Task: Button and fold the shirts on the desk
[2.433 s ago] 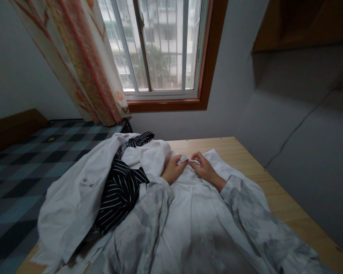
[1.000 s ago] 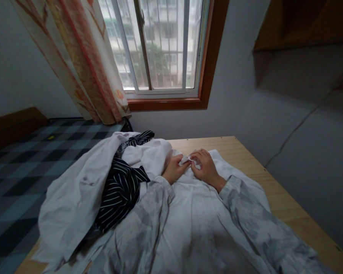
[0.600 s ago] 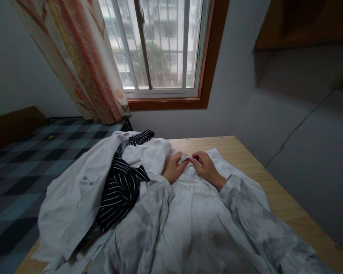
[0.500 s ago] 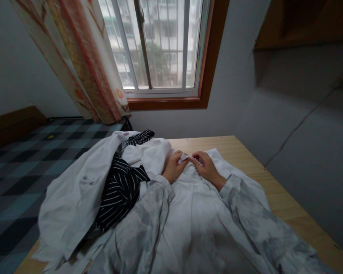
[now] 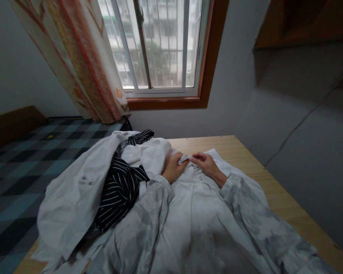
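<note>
A white garment (image 5: 185,213), which looks like a shirt, lies spread over the wooden table in front of me. At its far end my left hand (image 5: 175,166) pinches a small raised fold of the cloth between thumb and fingers. My right hand (image 5: 208,166) meets it from the other side, its fingertips closed on the edge of the same fold. Whether a button sits between the fingers is too small to make out. Left of my left forearm are a heaped white garment (image 5: 74,201) and a black cloth with white stripes (image 5: 120,190).
The pale wooden table (image 5: 286,201) shows along its right side and far edge. A bed with a checked cover (image 5: 14,182) adjoins on the left. Beyond stand a window (image 5: 165,49) and a patterned curtain (image 5: 85,64). A cable (image 5: 300,123) hangs on the right wall.
My right hand's fingers have straightened a little and shifted slightly on the cloth edge. My left hand keeps its pinch in nearly the same place.
</note>
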`<state>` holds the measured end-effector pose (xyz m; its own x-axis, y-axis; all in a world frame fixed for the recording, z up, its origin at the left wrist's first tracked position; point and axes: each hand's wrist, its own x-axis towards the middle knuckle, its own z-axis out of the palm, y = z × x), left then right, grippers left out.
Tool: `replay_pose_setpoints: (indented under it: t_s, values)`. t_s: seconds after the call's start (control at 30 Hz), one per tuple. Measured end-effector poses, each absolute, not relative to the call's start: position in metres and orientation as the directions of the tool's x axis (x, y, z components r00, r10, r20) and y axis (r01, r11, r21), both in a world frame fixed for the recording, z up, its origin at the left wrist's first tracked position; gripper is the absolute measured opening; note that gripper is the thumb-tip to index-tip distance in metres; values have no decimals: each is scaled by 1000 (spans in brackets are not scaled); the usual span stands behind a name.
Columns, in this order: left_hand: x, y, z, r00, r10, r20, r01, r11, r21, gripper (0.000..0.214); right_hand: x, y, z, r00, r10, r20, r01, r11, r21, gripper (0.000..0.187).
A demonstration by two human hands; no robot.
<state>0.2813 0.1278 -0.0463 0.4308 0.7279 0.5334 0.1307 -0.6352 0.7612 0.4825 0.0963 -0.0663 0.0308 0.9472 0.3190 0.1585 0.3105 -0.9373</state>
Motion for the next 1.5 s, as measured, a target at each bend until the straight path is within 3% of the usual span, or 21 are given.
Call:
replay_pose_setpoints:
  t_s: [0.63,0.9,1.03,1.23,1.4,1.5]
  values:
    - [281,132,-52,461,744,483,148,-602,785,33,475,79,-47,-34,873,487,298,474,-828,32]
    - [281,133,-54,490,708,509,125,-635,763,17,469,72,-40,-45,777,628,455,575,-680,15]
    - [281,132,-54,483,718,501,147,-631,762,21,468,73,-41,-56,732,679,553,589,-589,9]
    - [282,132,-53,485,714,506,151,-638,755,24,467,71,-37,-90,721,687,613,584,-532,3]
    - [284,126,-46,389,718,577,158,-669,726,10,467,70,-37,-78,730,679,616,571,-543,5]
    - [283,123,-42,392,704,593,152,-685,713,17,468,72,-41,-76,747,660,608,560,-563,8]
